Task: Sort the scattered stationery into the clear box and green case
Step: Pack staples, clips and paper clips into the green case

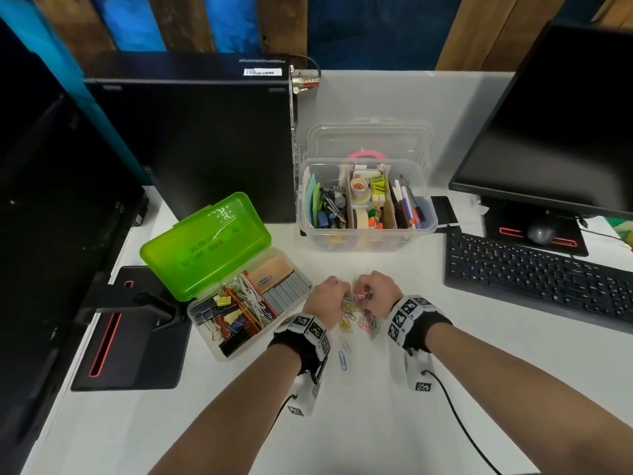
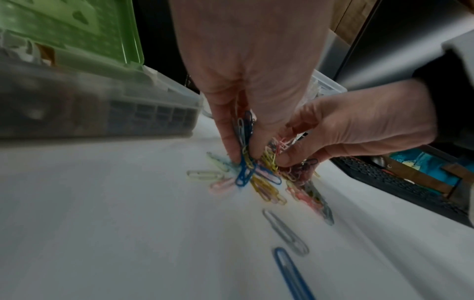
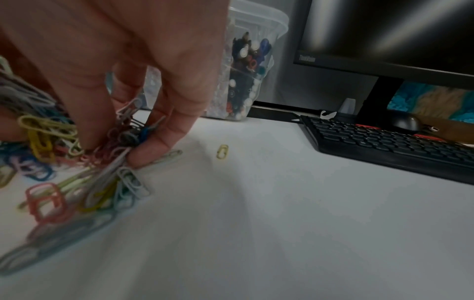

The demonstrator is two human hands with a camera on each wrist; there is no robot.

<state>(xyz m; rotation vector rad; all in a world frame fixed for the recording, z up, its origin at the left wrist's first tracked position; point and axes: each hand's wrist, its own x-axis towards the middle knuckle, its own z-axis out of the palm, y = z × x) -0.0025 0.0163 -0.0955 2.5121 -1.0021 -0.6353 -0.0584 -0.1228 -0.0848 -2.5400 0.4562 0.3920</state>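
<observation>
A white desk (image 1: 376, 423) holds everything. At ten o'clock a black computer tower (image 1: 191, 138) stands against the back, with a dark monitor (image 1: 561, 125) at two o'clock and its black keyboard (image 1: 534, 279) at three, close beside the right wrist. A second monitor's black base (image 1: 130, 337) sits at nine o'clock, touching the green case (image 1: 219, 269). That case lies open at ten o'clock, lid tilted up, its tray filled with binder clips, staples and clips. The clear box (image 1: 368, 207) stands at twelve o'clock, lid leaning back, packed with pens, tape and notes.

Dead centre, both hands meet over a heap of coloured paper clips (image 1: 358, 318) on the desk. The left hand (image 1: 325, 299) has fingers curled down, pinching a bunch of clips. The right hand (image 1: 378, 293) likewise pinches a tangle between thumb and fingertips (image 3: 143, 150). A blue clip (image 1: 342, 361) lies loose at six o'clock; a single yellow clip (image 3: 222, 151) lies apart toward the keyboard.
</observation>
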